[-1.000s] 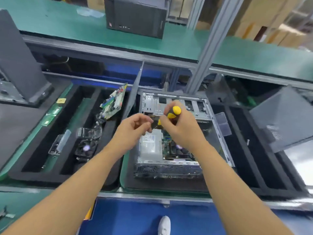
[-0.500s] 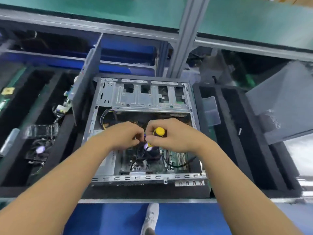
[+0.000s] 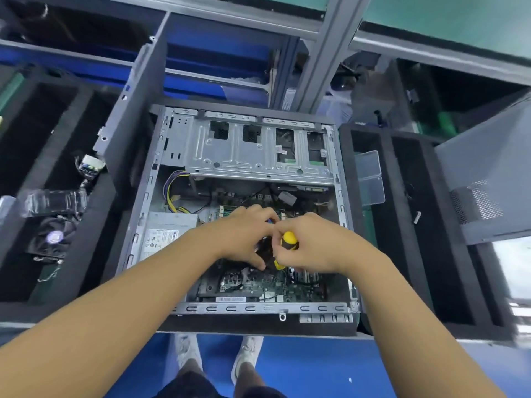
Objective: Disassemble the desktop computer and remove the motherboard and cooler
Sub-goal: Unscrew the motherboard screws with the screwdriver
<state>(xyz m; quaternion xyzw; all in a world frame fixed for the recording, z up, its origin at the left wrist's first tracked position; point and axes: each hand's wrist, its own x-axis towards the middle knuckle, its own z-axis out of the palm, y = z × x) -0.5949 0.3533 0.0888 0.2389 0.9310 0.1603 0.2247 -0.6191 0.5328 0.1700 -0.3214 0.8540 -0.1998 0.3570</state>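
Observation:
An open desktop case (image 3: 340, 196) lies flat before me, its green motherboard (image 3: 270, 285) showing at the near end. The black cooler (image 3: 265, 248) sits mid-board, mostly hidden under my hands. My right hand (image 3: 313, 245) grips a yellow-and-black screwdriver (image 3: 288, 241), tip pointing down at the cooler. My left hand (image 3: 244, 234) curls over the cooler's left side, fingertips meeting the right hand; what it pinches is hidden. A silver drive cage (image 3: 253, 150) spans the case's far end, and a grey power supply (image 3: 166, 234) sits at the left.
A detached side panel (image 3: 135, 110) leans at the case's left edge. The black foam tray (image 3: 94, 242) on the left holds a loose fan (image 3: 54, 237) and a clear plastic piece (image 3: 54, 201). Another grey panel (image 3: 488, 173) rests on the right tray. A metal post (image 3: 316, 53) rises behind.
My head has leaned in over the case. Both hands dropped from above the case down onto the cooler and stay there, close together, with the screwdriver still held.

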